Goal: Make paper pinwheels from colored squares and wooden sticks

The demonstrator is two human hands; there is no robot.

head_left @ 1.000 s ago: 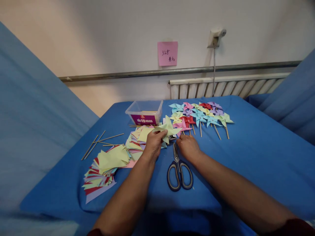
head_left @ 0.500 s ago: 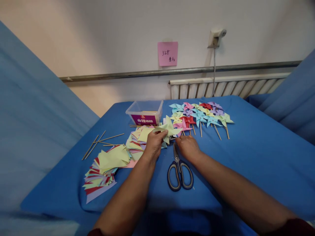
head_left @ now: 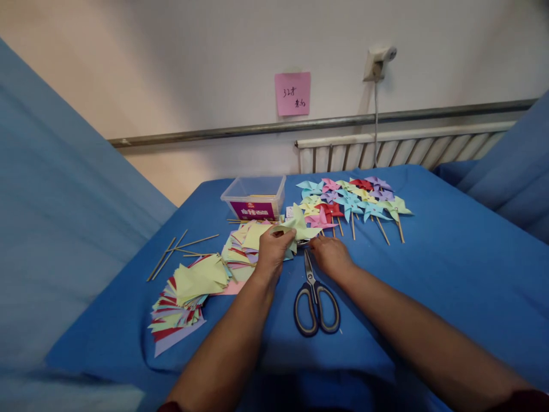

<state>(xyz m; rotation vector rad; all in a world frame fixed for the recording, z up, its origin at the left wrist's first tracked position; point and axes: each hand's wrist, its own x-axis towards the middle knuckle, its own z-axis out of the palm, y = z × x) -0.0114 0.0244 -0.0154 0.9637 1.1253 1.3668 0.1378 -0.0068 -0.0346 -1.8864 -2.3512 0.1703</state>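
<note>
My left hand (head_left: pixel 271 252) grips a pale yellow-green paper pinwheel (head_left: pixel 299 226) just above the blue cloth. My right hand (head_left: pixel 331 256) rests beside it, fingertips closed on a small shiny object at the pinwheel's lower edge; what that object is cannot be made out. Grey-handled scissors (head_left: pixel 315 297) lie shut on the cloth between my forearms, blades pointing toward my hands. Behind my hands lie several finished pinwheels (head_left: pixel 355 201) on wooden sticks, in blue, pink, red, purple and yellow.
Stacks of cut coloured paper squares (head_left: pixel 189 289) fan out at the left, with another pile (head_left: pixel 242 243) by my left hand. Loose wooden sticks (head_left: pixel 178 249) lie further left. A clear plastic box (head_left: pixel 255 197) stands behind. A radiator (head_left: pixel 398 149) and a pink note (head_left: pixel 292 93) are on the wall.
Both hands and the pinwheel stay nearly as they were; the pinwheel has tipped down slightly. The view has shifted a little to the right.
</note>
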